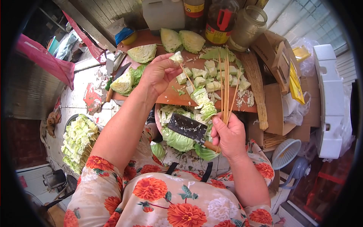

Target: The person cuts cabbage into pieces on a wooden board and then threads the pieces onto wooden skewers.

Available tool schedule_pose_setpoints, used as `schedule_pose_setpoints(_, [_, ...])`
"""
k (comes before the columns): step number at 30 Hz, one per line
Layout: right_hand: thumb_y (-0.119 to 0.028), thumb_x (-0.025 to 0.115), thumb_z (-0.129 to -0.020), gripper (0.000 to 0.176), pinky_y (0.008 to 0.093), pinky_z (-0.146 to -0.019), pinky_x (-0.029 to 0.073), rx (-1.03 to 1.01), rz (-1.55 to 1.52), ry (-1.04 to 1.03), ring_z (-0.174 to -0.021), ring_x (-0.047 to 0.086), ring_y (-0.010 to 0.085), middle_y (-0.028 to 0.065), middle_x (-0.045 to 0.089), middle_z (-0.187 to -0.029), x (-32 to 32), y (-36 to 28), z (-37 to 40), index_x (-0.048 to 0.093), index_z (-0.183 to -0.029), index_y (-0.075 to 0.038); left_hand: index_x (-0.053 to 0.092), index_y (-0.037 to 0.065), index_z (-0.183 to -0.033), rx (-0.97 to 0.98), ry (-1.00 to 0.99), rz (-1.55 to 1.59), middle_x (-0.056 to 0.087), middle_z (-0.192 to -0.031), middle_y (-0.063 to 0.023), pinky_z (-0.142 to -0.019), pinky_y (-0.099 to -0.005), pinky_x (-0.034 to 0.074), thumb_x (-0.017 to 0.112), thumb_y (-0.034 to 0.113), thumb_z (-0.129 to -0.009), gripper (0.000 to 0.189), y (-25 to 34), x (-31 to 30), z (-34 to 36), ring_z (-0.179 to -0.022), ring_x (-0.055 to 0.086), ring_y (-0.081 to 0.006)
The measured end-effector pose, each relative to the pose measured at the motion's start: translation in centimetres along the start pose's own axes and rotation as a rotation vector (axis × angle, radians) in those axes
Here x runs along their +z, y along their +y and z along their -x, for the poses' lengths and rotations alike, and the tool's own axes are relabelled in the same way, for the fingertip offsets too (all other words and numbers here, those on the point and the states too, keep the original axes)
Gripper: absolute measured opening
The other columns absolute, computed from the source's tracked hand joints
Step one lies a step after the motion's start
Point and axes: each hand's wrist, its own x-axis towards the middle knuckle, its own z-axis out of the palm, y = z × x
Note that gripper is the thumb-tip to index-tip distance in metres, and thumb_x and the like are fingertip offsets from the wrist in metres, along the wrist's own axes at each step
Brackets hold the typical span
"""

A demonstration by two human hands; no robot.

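Note:
My left hand [160, 73] pinches a small cabbage piece [176, 57] at the tip of a bamboo skewer [188, 75]. Several cabbage pieces [204, 101] are threaded lower on that skewer, near my right hand. Gripped in my right hand [229, 134] is a fanned bundle of bare bamboo skewers [226, 89], pointing away from me. Cut cabbage chunks [211, 73] lie on the brown cutting board [174, 99] just beyond. Below my hands, a cleaver [187, 128] rests across cabbage [177, 140] in a basin; its wooden handle passes close to my right hand.
Large cabbage wedges [141, 53] sit along the board's far side. Behind stand a sauce bottle [219, 26] and a glass jar [249, 28]. A knife [117, 81] lies at left. Filled cabbage skewers [79, 140] stand lower left. Cardboard boxes [274, 94] and a small fan [289, 159] are right.

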Motion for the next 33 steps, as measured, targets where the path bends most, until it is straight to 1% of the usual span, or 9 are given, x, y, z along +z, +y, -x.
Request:
schedule_pose_setpoints(2, [-0.012,0.055,-0.091,0.009,0.0182,-0.039,0.037,-0.001,0.005,-0.001,-0.043,0.048,0.0057,0.0022,0.055,-0.062,-0.1,0.0,0.0,0.053,-0.091,-0.004,0.049,0.002,-0.107,0.001,-0.010,-0.003,0.060,-0.090,-0.0091,-0.073,-0.0315,0.057,0.060,-0.009,-0.077,0.033,0.1,0.1,0.0,-0.080,0.063,-0.0191])
schedule_pose_setpoints(8, [-0.011,0.056,-0.091,0.008,0.0186,-0.039,0.038,-0.016,0.027,0.002,-0.043,0.048,0.0058,0.0020,0.055,-0.061,-0.2,0.0,0.0,0.053,-0.090,-0.004,0.053,0.003,-0.104,0.134,-0.003,-0.290,0.058,-0.087,-0.0066,-0.071,-0.0313,0.057,0.064,-0.010,-0.073,0.036,0.1,0.8,0.5,-0.078,0.062,-0.0182])
schedule_pose_setpoints(13, [-0.010,0.056,-0.091,0.008,0.0182,-0.040,0.039,-0.017,0.008,0.020,-0.044,0.048,0.0058,0.0027,0.056,-0.062,-0.1,0.3,0.0,0.053,-0.091,-0.003,0.057,0.001,-0.105,0.196,-0.070,-0.438,0.058,-0.088,-0.0057,-0.069,-0.0279,0.054,0.067,-0.009,-0.068,0.039,0.1,1.3,1.1,-0.082,0.061,-0.0157])
schedule_pose_setpoints(17, [-0.010,0.055,-0.091,0.008,0.0182,-0.040,0.039,-0.013,-0.001,0.025,-0.044,0.049,0.0060,0.0033,0.056,-0.063,-0.1,0.4,0.3,0.052,-0.092,-0.003,0.056,0.002,-0.106,0.258,-0.082,-0.591,0.060,-0.091,-0.0058,-0.074,-0.0299,0.054,0.065,-0.008,-0.073,0.035,-0.4,1.7,1.3,-0.079,0.061,-0.0152])
schedule_pose_setpoints(19, [-0.010,0.055,-0.091,0.009,0.0184,-0.041,0.040,-0.029,-0.027,0.030,-0.044,0.049,0.0063,0.0038,0.056,-0.064,-0.1,0.6,0.5,0.051,-0.092,-0.003,0.058,0.001,-0.104,0.338,-0.087,-0.705,0.060,-0.089,-0.0056,-0.071,-0.0263,0.053,0.068,-0.006,-0.070,0.036,-0.9,1.5,1.1,-0.076,0.060,-0.0121])
schedule_pose_setpoints(26, [-0.011,0.054,-0.092,0.009,0.0185,-0.040,0.039,-0.050,-0.098,0.065,-0.045,0.050,0.0066,0.0036,0.056,-0.063,0.1,0.8,0.7,0.050,-0.093,-0.003,0.059,0.001,-0.104,0.283,-0.073,-0.857,0.060,-0.093,-0.0042,-0.069,-0.0227,0.049,0.069,-0.002,-0.068,0.038,-1.7,3.1,2.7,-0.074,0.059,-0.0085])
schedule_pose_setpoints(29, [-0.013,0.054,-0.092,0.011,0.0185,-0.039,0.038,-0.064,-0.117,0.080,-0.045,0.050,0.0069,0.0035,0.056,-0.063,0.0,0.6,0.3,0.049,-0.093,-0.004,0.058,0.001,-0.106,0.254,-0.199,-0.914,0.060,-0.097,-0.0038,-0.074,-0.0239,0.050,0.066,-0.002,-0.069,0.038,-2.5,4.2,3.8,-0.078,0.060,-0.0100])
schedule_pose_setpoints(31, [-0.014,0.053,-0.092,0.011,0.0186,-0.038,0.037,-0.059,-0.117,0.094,-0.044,0.050,0.0072,0.0035,0.056,-0.063,-0.3,0.8,0.1,0.049,-0.093,-0.004,0.056,0.000,-0.109,0.098,-0.356,-0.592,0.060,-0.099,-0.0039,-0.079,-0.0254,0.049,0.060,-0.001,-0.072,0.038,-2.8,3.8,3.5,-0.082,0.060,-0.0115])
schedule_pose_setpoints(33, [-0.014,0.053,-0.092,0.011,0.0188,-0.038,0.037,-0.056,-0.138,0.103,-0.044,0.049,0.0073,0.0037,0.056,-0.063,-0.5,0.9,0.1,0.049,-0.092,-0.004,0.055,0.000,-0.112,0.071,-0.397,-0.563,0.060,-0.099,-0.0049,-0.083,-0.0268,0.049,0.055,-0.002,-0.073,0.039,-2.9,3.7,3.6,-0.086,0.060,-0.0129])
